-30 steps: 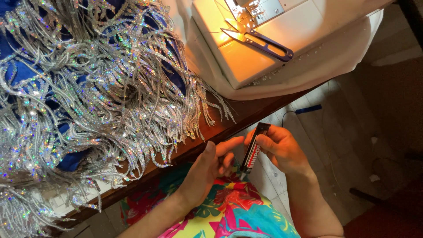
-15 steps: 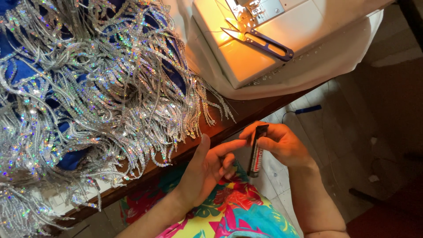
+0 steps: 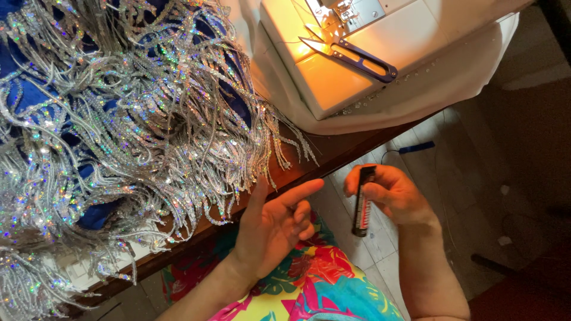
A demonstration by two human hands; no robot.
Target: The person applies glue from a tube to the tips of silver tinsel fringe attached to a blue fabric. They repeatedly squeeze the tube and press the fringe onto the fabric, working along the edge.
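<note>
Apart now: right hand [image 3: 392,193] (slim lighter [image 3: 362,202]).

At 10 o'clock the fringe [image 3: 137,119] looks like strings of glossy, iridescent silver sequins lying over smooth, deep-blue cloth [image 3: 95,217]. The table edge [image 3: 333,156] is dark, polished wood. At 1 o'clock the sewing machine [image 3: 333,77] has a smooth, glossy plastic bed lit warm, with a bright metal plate [image 3: 357,12] at its top; the thread snips [image 3: 351,53] on it show metal blades and dark-blue matt handles. White matt cloth [image 3: 452,77] lies under the machine. The right hand [image 3: 395,193] grips a small tube [image 3: 361,205], glossy black plastic with a red label, at 4 o'clock. The lap cloth [image 3: 321,291] at 6 o'clock is smooth, brightly printed fabric
</note>
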